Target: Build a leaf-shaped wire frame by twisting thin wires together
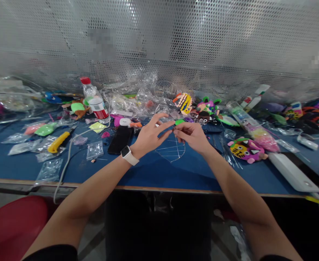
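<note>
Above a blue table (159, 179), a wire frame (171, 160) is held in the right hand's (191, 137) pinched grip. The left hand's (154, 134) grip cannot be told.

- Calling two bare hands, one left hand (152, 136) and one right hand (194, 137)!
- Spotting just one white-strapped square watch (129, 155).
- Adding one thin, rounded wire frame (177, 155).
- Counting one clear plastic bottle with a red cap (98, 105), and one yellow-handled cutter (58, 142).
- Up to two flat black slabs: one at left (120, 139), one at right (302, 165).
- Just one long white plastic block (292, 172).
- Tallying one round red seat (15, 228), plus one pale yellow square (98, 127).
- Losing count on crumpled clear plastic bags (135, 101): many, too jumbled!
</note>
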Demonstrator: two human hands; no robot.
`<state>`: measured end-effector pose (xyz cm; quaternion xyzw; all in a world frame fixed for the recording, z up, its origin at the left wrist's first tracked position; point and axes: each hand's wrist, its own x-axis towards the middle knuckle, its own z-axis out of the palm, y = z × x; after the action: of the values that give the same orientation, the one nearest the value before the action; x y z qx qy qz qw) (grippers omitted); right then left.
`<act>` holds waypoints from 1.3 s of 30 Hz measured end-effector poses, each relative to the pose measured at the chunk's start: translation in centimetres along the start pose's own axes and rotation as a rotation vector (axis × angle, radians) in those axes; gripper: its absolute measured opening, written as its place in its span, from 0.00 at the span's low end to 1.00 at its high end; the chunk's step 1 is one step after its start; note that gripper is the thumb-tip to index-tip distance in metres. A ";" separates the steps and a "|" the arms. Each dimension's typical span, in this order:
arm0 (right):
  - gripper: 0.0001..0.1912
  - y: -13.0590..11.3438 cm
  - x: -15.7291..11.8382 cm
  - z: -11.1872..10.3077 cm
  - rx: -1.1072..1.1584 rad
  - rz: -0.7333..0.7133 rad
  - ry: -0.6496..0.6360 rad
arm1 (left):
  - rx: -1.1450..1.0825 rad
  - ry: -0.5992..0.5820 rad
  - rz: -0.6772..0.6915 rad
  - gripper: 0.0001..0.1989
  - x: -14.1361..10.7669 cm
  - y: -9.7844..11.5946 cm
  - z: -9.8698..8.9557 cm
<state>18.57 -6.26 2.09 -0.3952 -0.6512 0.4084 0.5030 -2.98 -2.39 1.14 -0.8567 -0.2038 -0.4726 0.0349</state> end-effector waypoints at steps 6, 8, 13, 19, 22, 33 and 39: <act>0.06 0.4 -0.1 -0.1 -0.193 -0.141 0.037 | -0.010 -0.021 0.021 0.13 0.5 -0.2 -0.6; 0.05 0.4 -0.1 -0.1 -0.210 -0.177 0.045 | 0.027 -0.054 0.037 0.13 0.7 -0.3 -0.9; 0.05 0.2 -0.4 -0.1 -0.334 -0.270 0.039 | 0.024 -0.120 0.037 0.10 1.0 -0.5 -1.3; 0.05 -0.4 -0.7 0.1 -0.509 -0.419 0.120 | -0.080 -0.110 -0.024 0.08 1.1 -0.6 -1.3; 0.06 -0.7 -0.7 0.2 -0.559 -0.483 0.153 | -0.207 -0.082 -0.136 0.10 1.1 -0.2 -1.3; 0.05 -0.4 -0.6 0.1 -0.539 -0.490 0.154 | -0.500 -0.078 -0.357 0.08 1.5 0.6 -1.3; 0.07 -0.2 -0.5 0.2 -0.543 -0.460 0.138 | -0.499 -0.116 -0.317 0.07 1.1 -0.1 -0.9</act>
<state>18.47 -6.84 2.04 -0.3839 -0.7725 0.0690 0.5011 -3.21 -2.17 2.57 -0.8219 -0.2140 -0.4578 -0.2628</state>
